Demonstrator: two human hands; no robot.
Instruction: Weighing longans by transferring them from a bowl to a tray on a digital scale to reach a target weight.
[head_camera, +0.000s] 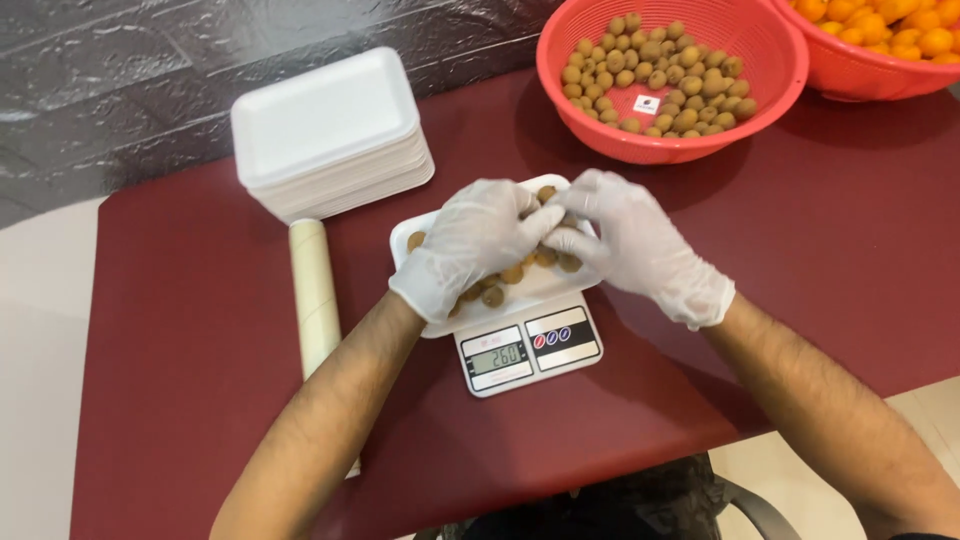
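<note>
We see both gloved hands over a white foam tray that sits on a small digital kitchen scale at the middle of the dark red table; the tray's long axis runs left to right, tilted a little so its right end points away from us. The left hand lies across the small brown fruits in the tray, fingers curled down among them; the right hand meets it fingertip to fingertip — it seems to pinch one fruit, though the gloves hide the grip, so we cannot tell for certain. Behind, a red basket holds more brown fruits; a second basket of orange fruits sits at its right. A stack of white trays lies to the left; a roll of cling film lies beside the scale, its axis pointing away from us.
</note>
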